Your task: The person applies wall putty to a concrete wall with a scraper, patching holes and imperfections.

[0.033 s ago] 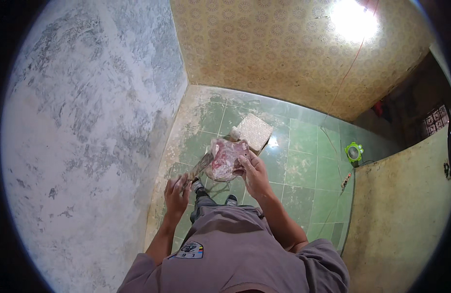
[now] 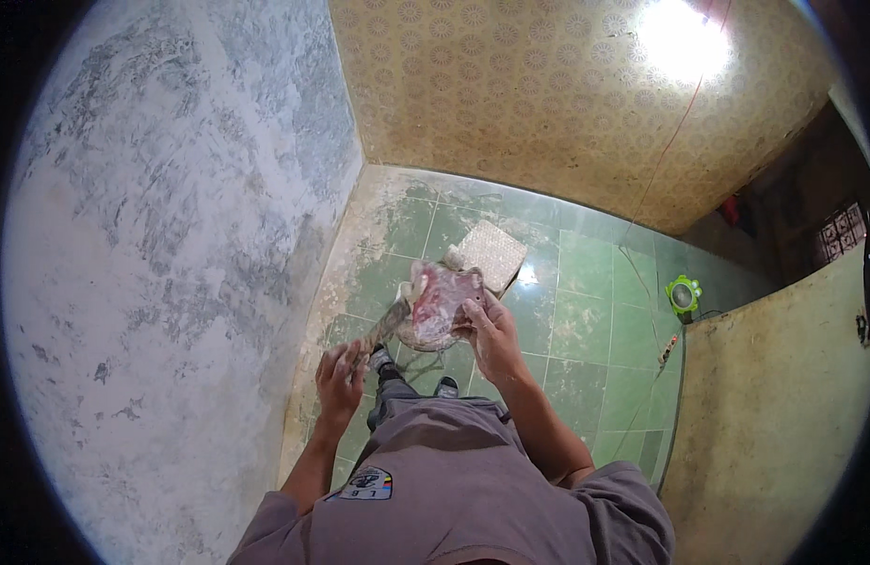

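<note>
My left hand (image 2: 343, 381) is closed around a paste-smeared scraper (image 2: 390, 322), whose blade reaches up and right to the left edge of a square pinkish board (image 2: 438, 299). My right hand (image 2: 493, 344) grips that board at its right side, thumb lying on the face, which is coated with patchy white paste. A small pale object (image 2: 454, 252), too unclear to name, shows just beyond the board, partly hidden by it.
A patterned square block (image 2: 493, 247) lies on the green tiled floor (image 2: 586, 320). A mottled grey-white wall (image 2: 153, 245) stands at left, a yellowed patterned wall (image 2: 510, 94) ahead. A small green fan (image 2: 683, 295), thin cords and a cream panel (image 2: 765, 395) are at right.
The pink board has shifted slightly upward and tilted, showing more of its pale lower-left edge beside the scraper. Both hands stay in nearly the same places.
</note>
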Tool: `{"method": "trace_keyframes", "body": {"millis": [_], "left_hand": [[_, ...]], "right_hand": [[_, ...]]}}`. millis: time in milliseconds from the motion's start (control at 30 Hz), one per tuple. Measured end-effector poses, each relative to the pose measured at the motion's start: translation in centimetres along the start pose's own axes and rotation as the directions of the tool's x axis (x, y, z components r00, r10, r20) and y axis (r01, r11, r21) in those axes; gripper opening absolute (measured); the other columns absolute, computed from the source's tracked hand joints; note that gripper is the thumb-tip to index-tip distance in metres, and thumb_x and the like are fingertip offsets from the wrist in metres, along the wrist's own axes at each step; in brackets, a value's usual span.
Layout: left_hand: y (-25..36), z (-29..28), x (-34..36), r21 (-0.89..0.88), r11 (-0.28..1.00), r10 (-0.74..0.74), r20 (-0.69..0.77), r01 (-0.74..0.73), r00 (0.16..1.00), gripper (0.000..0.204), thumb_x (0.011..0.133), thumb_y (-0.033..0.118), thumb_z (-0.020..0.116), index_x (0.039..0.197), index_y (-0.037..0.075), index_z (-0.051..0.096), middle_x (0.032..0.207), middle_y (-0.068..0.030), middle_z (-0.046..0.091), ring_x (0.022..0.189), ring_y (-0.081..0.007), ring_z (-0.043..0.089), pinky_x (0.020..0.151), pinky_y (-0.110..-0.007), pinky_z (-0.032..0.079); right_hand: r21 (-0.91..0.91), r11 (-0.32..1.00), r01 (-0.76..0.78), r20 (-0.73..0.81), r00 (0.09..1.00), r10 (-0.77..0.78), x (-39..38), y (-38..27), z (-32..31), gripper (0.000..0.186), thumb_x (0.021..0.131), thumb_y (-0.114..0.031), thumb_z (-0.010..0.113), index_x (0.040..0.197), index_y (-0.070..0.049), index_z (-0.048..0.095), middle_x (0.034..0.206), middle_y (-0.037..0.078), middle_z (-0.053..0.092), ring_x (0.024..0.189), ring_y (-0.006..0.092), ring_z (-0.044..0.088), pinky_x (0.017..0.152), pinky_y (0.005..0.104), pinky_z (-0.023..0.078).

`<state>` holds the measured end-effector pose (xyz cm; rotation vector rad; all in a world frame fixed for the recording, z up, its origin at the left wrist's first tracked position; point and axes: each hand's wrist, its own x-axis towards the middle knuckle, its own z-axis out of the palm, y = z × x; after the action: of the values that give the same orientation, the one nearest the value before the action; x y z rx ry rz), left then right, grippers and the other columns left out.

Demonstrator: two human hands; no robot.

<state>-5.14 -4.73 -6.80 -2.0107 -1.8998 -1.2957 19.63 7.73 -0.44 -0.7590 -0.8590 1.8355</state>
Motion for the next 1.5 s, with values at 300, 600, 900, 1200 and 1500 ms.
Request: {"method": "trace_keyframes", "body": {"millis": [300, 600, 900, 1200, 1500], "left_hand": [[3.9, -2.6, 1.6, -0.233, 0.914, -0.327, 0.058, 0.331, 0.943, 0.037, 0.081, 0.008, 0.075, 0.116, 0.004, 0.065, 0.099, -0.0151, 0.064, 0.089, -0.0321, 0.063, 0.076, -0.039, 0.052], [-0.2, -2.1, 7.8, 0.027, 0.974, 0.225, 0.033, -0.226, 0.974, 0.035, 0.078, 0.008, 0.078, 0.110, 0.012, 0.068, 0.101, -0.0064, 0.065, 0.086, -0.0274, 0.062, 0.072, -0.037, 0.050], [-0.5, -2.4, 5.1, -0.001, 0.954, 0.298, 0.104, -0.300, 0.949, 0.037, 0.074, 0.007, 0.079, 0.109, 0.014, 0.066, 0.102, -0.0044, 0.064, 0.084, -0.0262, 0.061, 0.072, -0.039, 0.050], [0.0, -2.3, 2.7, -0.011, 0.948, 0.320, 0.046, -0.320, 0.946, 0.039, 0.072, 0.003, 0.080, 0.109, 0.010, 0.067, 0.100, -0.0058, 0.064, 0.085, -0.0256, 0.062, 0.073, -0.038, 0.050], [1.4, -1.8, 3.2, -0.195, 0.936, -0.291, 0.030, 0.291, 0.956, 0.035, 0.090, 0.014, 0.067, 0.121, 0.000, 0.059, 0.101, -0.0136, 0.061, 0.092, -0.0271, 0.060, 0.085, -0.037, 0.049]], "right_hand": [[-0.168, 0.974, 0.151, 0.003, 0.988, -0.153, 0.6, -0.2, 0.7, 0.030, 0.101, -0.016, 0.050, 0.128, -0.003, 0.049, 0.110, 0.004, 0.060, 0.091, 0.0102, 0.059, 0.078, 0.0283, 0.050], [-0.258, 0.966, 0.019, 0.054, 0.999, -0.006, 0.0, -1.0, 1.9, 0.024, 0.101, -0.014, 0.049, 0.118, 0.003, 0.055, 0.095, 0.002, 0.061, 0.081, 0.0084, 0.057, 0.072, 0.0275, 0.051], [-0.080, 0.997, 0.000, -0.028, 1.000, -0.003, 0.3, -0.9, 0.6, 0.023, 0.101, -0.013, 0.049, 0.116, 0.004, 0.056, 0.092, 0.004, 0.061, 0.078, 0.0106, 0.060, 0.070, 0.0290, 0.054], [-0.013, 1.000, 0.012, -0.097, 0.995, -0.013, 1.9, -0.7, -1.7, 0.018, 0.097, -0.012, 0.054, 0.109, 0.000, 0.057, 0.084, 0.003, 0.060, 0.072, 0.0113, 0.059, 0.068, 0.0289, 0.052], [-0.086, 0.993, 0.080, -0.105, 0.990, -0.089, 1.4, 0.9, -1.1, 0.027, 0.100, -0.018, 0.054, 0.124, -0.005, 0.051, 0.101, 0.004, 0.064, 0.083, 0.0112, 0.062, 0.071, 0.0273, 0.052]]}}
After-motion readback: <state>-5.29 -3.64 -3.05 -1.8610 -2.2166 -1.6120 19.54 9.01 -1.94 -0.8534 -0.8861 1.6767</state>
